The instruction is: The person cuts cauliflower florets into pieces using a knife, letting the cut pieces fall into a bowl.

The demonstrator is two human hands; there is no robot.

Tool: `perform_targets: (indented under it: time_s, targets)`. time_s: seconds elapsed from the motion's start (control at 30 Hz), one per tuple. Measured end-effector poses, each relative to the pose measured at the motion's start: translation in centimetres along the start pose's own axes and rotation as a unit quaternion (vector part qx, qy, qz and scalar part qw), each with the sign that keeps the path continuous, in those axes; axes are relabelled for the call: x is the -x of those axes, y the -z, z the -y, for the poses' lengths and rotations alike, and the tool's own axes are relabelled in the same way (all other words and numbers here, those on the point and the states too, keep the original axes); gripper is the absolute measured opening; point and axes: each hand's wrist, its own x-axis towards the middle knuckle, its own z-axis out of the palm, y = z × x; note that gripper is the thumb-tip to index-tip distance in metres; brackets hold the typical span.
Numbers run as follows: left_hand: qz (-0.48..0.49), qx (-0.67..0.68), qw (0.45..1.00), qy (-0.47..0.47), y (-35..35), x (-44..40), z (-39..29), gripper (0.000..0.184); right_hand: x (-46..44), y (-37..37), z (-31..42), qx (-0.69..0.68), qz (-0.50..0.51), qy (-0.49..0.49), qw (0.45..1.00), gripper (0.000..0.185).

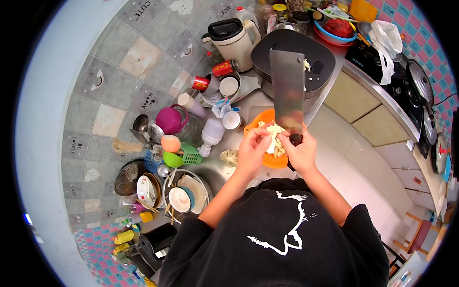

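My right hand [301, 152] is closed round the dark handle of a cleaver [288, 86], whose broad blade points away from me. Its fingertips also touch a pale cauliflower piece [274, 134]. On the other side, my left hand [254, 149] pinches the same piece between thumb and fingers. Directly under both hands is an orange plastic basket [273, 161] with more pale florets in it. Another cauliflower chunk [229, 157] lies on the counter left of my left hand. The blade hides part of the black-lidded appliance behind it.
A black-lidded appliance [263, 52] stands beyond the basket. To the left are a white light bulb [211, 134], a jar [233, 121], a green basket [191, 155] and a metal basin [206, 179] holding bowls. At the far right is a stove [397, 81] with pans.
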Motion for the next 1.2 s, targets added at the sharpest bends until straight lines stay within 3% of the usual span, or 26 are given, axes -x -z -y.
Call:
perform_targets:
  time_s: [0.03,0.13,0.2,0.27,0.3,0.37,0.43,0.6,0.73,0.8,0.9,1.2]
  targets:
    - [-0.002,0.001,1.0,-0.001,0.3,-0.1,0.2,0.016,0.0,0.0,-0.2,0.001,0.002,0.0,1.0,0.032]
    - [-0.106,0.251,0.956,0.11,2.5,-1.3,1.9,0.019,0.0,0.1,-0.9,0.076,-0.004,0.044,0.996,0.035]
    - [-0.116,0.292,0.94,0.134,3.4,-1.9,2.2,0.021,0.6,0.6,-0.4,0.219,0.01,0.13,0.967,0.036]
    - [-0.119,0.357,0.914,0.154,4.3,-2.4,2.7,0.026,1.4,0.4,0.4,0.214,0.052,0.161,0.962,0.036]
    - [-0.101,0.319,0.934,0.126,4.4,-2.8,2.9,0.025,1.8,0.3,0.6,0.21,0.089,0.193,0.954,0.036]
    - [-0.103,0.334,0.924,0.154,5.3,-3.0,3.8,0.027,2.3,0.2,0.1,0.248,0.106,0.24,0.933,0.037]
    - [-0.149,0.326,0.92,0.16,5.8,-3.7,4.1,0.029,2.9,-0.4,0.0,0.297,0.125,0.321,0.89,0.037]
    - [-0.098,0.43,0.887,0.134,6.5,-4.0,4.8,0.03,3.7,-0.8,0.5,0.39,0.135,0.324,0.851,0.038]
    - [-0.116,0.43,0.89,0.1,5.0,-3.8,3.9,0.027,4.0,-0.8,0.5,0.428,0.148,0.335,0.827,0.041]
    - [-0.238,0.356,0.901,0.07,4.6,-4.3,3.7,0.026,4.1,-0.8,0.4,0.436,0.152,0.335,0.821,0.042]
    - [-0.271,0.344,0.899,0.015,5.0,-4.7,3.8,0.025,4.3,-0.8,0.5,0.444,0.157,0.327,0.82,0.044]
    - [-0.286,0.389,0.876,-0.011,5.3,-5.1,4.0,0.03,4.6,-0.8,0.5,0.467,0.18,0.312,0.807,0.051]
